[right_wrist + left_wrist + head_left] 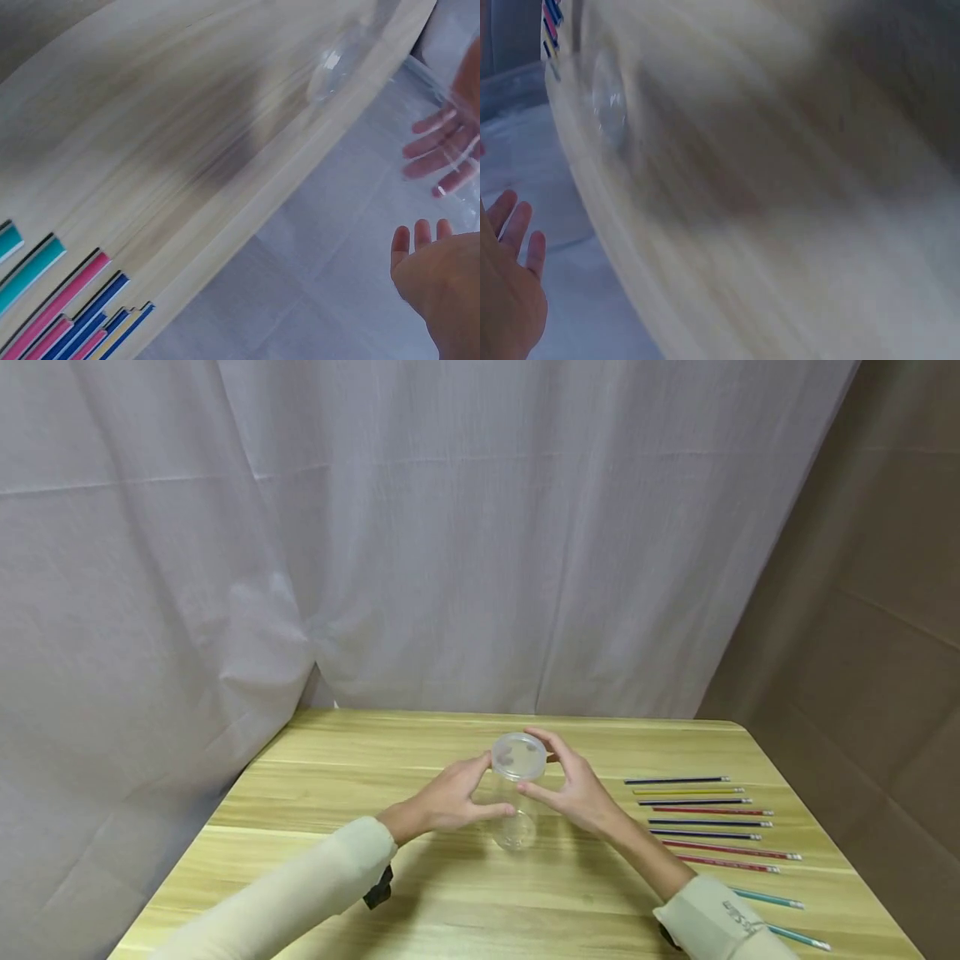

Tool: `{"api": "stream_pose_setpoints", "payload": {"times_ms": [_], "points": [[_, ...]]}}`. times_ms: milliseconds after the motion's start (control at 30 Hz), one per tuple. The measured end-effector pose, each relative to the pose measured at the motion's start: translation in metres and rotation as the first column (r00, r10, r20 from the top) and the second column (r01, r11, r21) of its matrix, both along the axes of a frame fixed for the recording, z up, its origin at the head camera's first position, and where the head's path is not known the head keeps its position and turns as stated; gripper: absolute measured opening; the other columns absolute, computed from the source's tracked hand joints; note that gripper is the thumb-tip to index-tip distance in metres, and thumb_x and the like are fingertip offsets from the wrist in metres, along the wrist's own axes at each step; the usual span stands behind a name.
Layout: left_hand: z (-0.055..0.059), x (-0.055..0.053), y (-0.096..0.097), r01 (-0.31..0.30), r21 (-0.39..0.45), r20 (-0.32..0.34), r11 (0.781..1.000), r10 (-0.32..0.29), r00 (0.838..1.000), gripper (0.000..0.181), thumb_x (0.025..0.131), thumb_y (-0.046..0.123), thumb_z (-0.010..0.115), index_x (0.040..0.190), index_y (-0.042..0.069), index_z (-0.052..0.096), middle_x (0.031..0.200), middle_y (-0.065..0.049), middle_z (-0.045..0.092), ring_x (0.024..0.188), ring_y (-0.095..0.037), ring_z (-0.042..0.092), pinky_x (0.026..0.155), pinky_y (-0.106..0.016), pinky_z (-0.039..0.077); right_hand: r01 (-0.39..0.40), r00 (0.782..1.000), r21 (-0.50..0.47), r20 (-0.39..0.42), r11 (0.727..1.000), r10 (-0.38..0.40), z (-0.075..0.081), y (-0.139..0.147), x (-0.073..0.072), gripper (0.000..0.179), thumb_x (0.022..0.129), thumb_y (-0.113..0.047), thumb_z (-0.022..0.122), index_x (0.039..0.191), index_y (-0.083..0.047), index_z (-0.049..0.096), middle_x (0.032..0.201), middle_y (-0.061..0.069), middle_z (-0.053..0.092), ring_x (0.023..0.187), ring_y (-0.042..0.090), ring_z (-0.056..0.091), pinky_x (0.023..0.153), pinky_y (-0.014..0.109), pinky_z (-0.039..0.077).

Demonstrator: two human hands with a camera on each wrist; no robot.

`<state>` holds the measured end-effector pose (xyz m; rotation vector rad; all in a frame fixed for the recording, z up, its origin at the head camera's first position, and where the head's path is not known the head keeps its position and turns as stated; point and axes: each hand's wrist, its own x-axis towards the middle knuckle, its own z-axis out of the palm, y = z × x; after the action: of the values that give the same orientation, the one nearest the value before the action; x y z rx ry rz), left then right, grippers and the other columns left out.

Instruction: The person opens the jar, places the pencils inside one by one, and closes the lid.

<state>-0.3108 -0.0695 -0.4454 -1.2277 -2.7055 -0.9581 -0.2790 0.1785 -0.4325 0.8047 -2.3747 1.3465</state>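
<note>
A clear plastic jar (514, 831) is upright between both hands, with a round translucent lid (518, 755) at its top. My left hand (453, 795) holds it from the left, thumb across the near side and fingers at the upper side. From the right, my right hand (579, 787) grips around the top, its thumb just under the front of the lid and its fingers curving behind the rim. The jar's round base (610, 101) shows through the clear wall in the left wrist view. In the right wrist view, left-hand fingers (442, 150) appear behind clear plastic.
Several pencils, among them a yellow pencil (686, 791), a red pencil (731, 849) and a teal pencil (768, 897), lie in a column on the right of the wooden table (315, 777). A grey curtain (450, 543) hangs behind the table's far edge.
</note>
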Motion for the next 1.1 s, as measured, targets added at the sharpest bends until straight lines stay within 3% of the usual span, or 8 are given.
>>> {"api": "stream_pose_setpoints", "payload": {"times_ms": [133,233,433,600,733,967,1100], "points": [[-0.015,0.007,0.013,-0.057,0.05,0.046,0.997,0.055,0.997,0.102,0.094,0.06,0.075,0.171,0.025,0.017,0.165,-0.005,0.044,0.149,-0.029,0.044,0.12,-0.055,0.037,0.023,1.0,-0.019,-0.016,1.0,-0.023,0.001,-0.004,0.002,0.075,0.087,-0.024,0.088,0.152,-0.012,0.052,0.139,0.009,0.067,0.121,0.036,0.063,0.1,0.064,0.049],[-0.023,0.013,0.022,-0.095,0.134,0.077,0.986,0.086,0.993,0.106,0.089,0.062,0.078,0.17,0.029,0.018,0.163,-0.004,0.047,0.148,-0.03,0.046,0.117,-0.058,0.04,0.046,0.999,-0.029,-0.014,0.999,-0.047,0.002,-0.006,0.003,0.073,0.086,-0.025,0.089,0.15,-0.012,0.055,0.137,0.005,0.068,0.122,0.033,0.063,0.1,0.062,0.049],[-0.032,0.02,0.038,-0.153,0.325,0.128,0.933,0.117,0.985,0.108,0.083,0.051,0.09,0.166,0.022,0.027,0.155,-0.003,0.055,0.142,-0.025,0.052,0.116,-0.054,0.043,0.049,0.999,-0.083,0.018,0.995,-0.048,0.003,-0.011,0.007,0.074,0.085,-0.023,0.09,0.149,-0.012,0.055,0.136,0.004,0.068,0.123,0.037,0.062,0.103,0.056,0.045],[-0.035,0.023,0.046,-0.183,0.39,0.177,0.903,0.122,0.977,0.102,0.083,0.047,0.091,0.163,0.021,0.033,0.151,-0.001,0.058,0.133,-0.023,0.06,0.111,-0.053,0.048,0.034,0.997,-0.149,0.071,0.988,-0.023,0.006,-0.015,0.009,0.07,0.086,-0.019,0.09,0.148,-0.011,0.057,0.135,0.01,0.068,0.125,0.041,0.061,0.108,0.062,0.041],[-0.035,0.022,0.046,-0.172,0.385,0.172,0.907,0.112,0.979,0.098,0.084,0.044,0.091,0.162,0.022,0.036,0.148,0.0,0.061,0.126,-0.022,0.063,0.107,-0.051,0.051,0.05,0.993,-0.155,0.113,0.987,-0.033,0.009,-0.013,0.01,0.064,0.086,-0.019,0.09,0.144,-0.013,0.061,0.131,0.008,0.071,0.123,0.038,0.062,0.105,0.058,0.042],[-0.032,0.014,0.044,-0.072,0.342,0.07,0.937,0.051,0.996,0.09,0.082,0.034,0.095,0.155,0.016,0.046,0.138,0.0,0.069,0.121,-0.015,0.067,0.104,-0.039,0.054,0.032,0.993,-0.109,0.119,0.993,-0.019,0.014,-0.004,0.006,0.063,0.082,-0.024,0.093,0.138,-0.013,0.066,0.126,-0.002,0.074,0.119,0.038,0.066,0.1,0.054,0.047],[-0.031,0.011,0.043,-0.067,0.312,0.069,0.948,0.048,0.996,0.087,0.08,0.035,0.095,0.153,0.02,0.049,0.135,0.005,0.07,0.119,-0.012,0.067,0.103,-0.037,0.054,0.002,0.991,-0.101,0.135,0.995,0.012,0.015,-0.001,0.005,0.064,0.082,-0.025,0.093,0.139,-0.013,0.067,0.126,-0.003,0.074,0.116,0.034,0.067,0.098,0.053,0.049]]}}
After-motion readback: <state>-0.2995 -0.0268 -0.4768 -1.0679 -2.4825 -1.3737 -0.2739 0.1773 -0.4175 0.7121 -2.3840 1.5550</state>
